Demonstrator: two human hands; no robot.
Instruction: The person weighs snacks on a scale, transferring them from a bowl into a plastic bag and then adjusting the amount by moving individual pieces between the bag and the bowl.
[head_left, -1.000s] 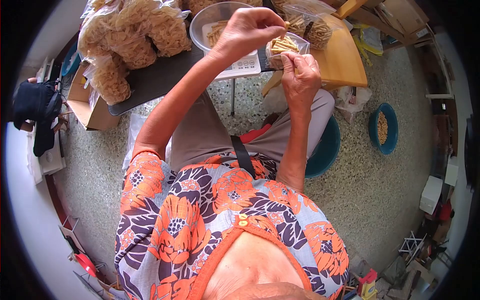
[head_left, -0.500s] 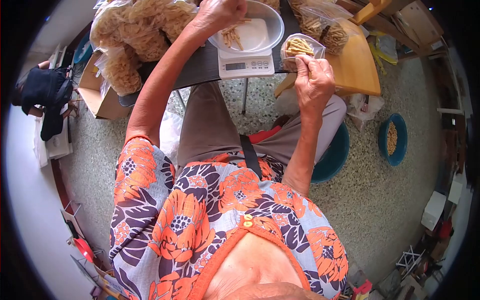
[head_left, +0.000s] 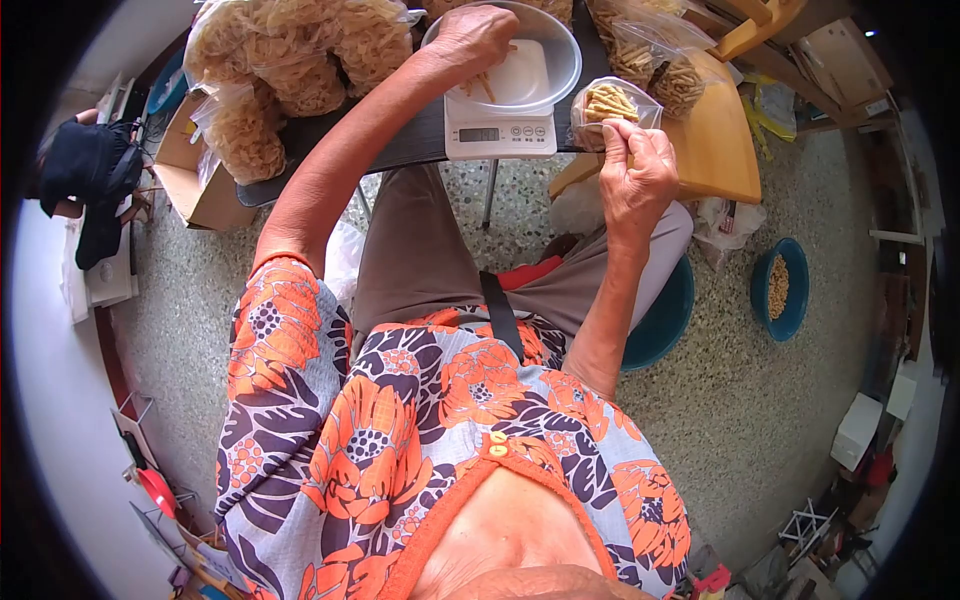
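Note:
My left hand (head_left: 475, 42) is inside the clear plastic bowl (head_left: 566, 62), fingers curled around brown snack sticks (head_left: 482, 88); its fingertips are partly hidden. The bowl rests on a white digital scale (head_left: 500, 138) with a lit display I cannot read fully. To the right, my right hand (head_left: 637, 170) pinches the near edge of a clear plastic bag (head_left: 582, 128). The bag stands open at the table edge, filled with similar sticks (head_left: 608, 103).
Several filled bags (head_left: 300, 65) crowd the dark table (head_left: 400, 135) on the left. More stick bags (head_left: 675, 85) lie by a yellow wooden chair (head_left: 715, 150). Teal basins (head_left: 790, 325) stand on the floor, one holding small tan pieces. Another person (head_left: 90, 165) is at far left.
My left hand has moved right and down into the bowl, over the sticks. My right hand still pinches the bag. The whole view has shifted slightly.

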